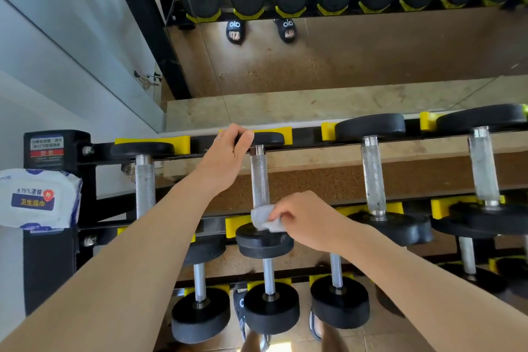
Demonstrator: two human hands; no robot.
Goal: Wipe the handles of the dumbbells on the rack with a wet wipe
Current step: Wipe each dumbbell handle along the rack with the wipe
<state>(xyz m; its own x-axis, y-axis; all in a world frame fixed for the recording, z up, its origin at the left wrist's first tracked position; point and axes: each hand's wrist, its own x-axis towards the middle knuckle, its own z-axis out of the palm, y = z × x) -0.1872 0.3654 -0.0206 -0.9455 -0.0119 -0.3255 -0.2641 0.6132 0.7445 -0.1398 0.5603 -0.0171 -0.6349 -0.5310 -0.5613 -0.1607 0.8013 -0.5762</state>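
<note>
Black dumbbells with knurled silver handles lie across the black rack point(311, 138) in yellow cradles. My left hand point(228, 154) grips the far head point(268, 138) of the second dumbbell from the left on the top tier. My right hand point(303, 220) pinches a crumpled white wet wipe point(264, 217) against the near end of that dumbbell's handle point(259, 177), just above its near head point(264, 240). Neighbouring handles stand to the left point(145, 183) and right point(373, 174).
A white pack of wet wipes point(38, 198) sits on the rack's left end post. Lower tiers hold more dumbbells point(271, 306). A mirror point(343, 46) behind the rack reflects dumbbells and sandalled feet. A white wall is on the left.
</note>
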